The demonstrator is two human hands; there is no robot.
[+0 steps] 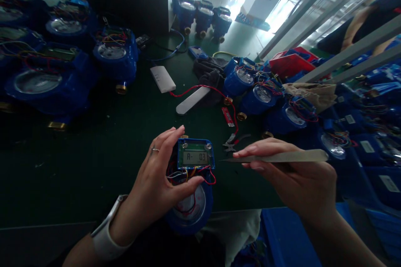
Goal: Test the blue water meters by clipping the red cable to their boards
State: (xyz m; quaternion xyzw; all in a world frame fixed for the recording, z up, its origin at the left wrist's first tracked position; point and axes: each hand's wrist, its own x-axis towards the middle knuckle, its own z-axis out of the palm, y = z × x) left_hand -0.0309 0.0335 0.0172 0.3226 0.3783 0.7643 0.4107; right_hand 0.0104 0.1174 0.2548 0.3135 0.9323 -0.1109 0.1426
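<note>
My left hand (158,175) is curled round the side of a blue water meter (208,212) at the table's near edge, the thumb lying across its wires. An open display box on top of the meter has a small screen (195,158) that reads "A- 03", with red, yellow and white wires below it. In my right hand (300,181) is a pair of metal tweezers (282,157), pinched between thumb and fingers. Their tip points left and stays a little apart from the display's right side. The left fingers hide part of the meter.
Beyond the meter lie wire cutters (230,145), a red stick-shaped device (228,117), a white box (163,79) with a red cable and a flat grey bar (192,100). More blue meters (114,58) stand left, right and behind. Another person's arm (355,29) shows far right.
</note>
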